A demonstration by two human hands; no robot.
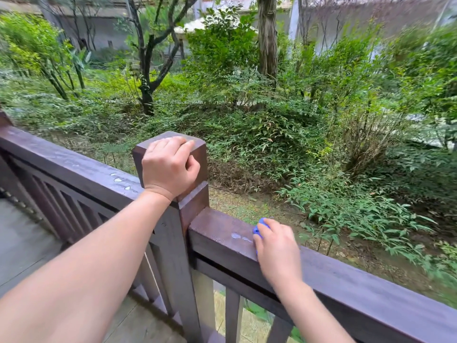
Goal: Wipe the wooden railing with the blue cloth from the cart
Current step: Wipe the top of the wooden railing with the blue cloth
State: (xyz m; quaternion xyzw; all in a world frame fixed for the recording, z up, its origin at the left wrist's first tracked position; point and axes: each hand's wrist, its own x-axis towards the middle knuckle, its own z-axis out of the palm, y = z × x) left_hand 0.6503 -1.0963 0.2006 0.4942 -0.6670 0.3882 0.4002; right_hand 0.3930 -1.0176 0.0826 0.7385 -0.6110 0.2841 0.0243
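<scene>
The dark brown wooden railing (358, 285) runs from the left edge to the lower right, broken by a square post (195, 201) in the middle. My right hand (277, 246) presses a bunched blue cloth (259, 225) onto the top of the rail just right of the post; only a small part of the cloth shows past my fingers. A few water drops (241, 236) lie on the rail left of the cloth. My left hand (169, 164) rests on the post's cap with its fingers curled over the top. The cart is out of view.
More wet spots (121, 180) sit on the left rail section (61, 159). Vertical balusters (232, 315) stand below the rail. A grey deck floor (22, 246) lies at lower left. Beyond the railing are dense shrubs, trees (146, 70) and bare ground.
</scene>
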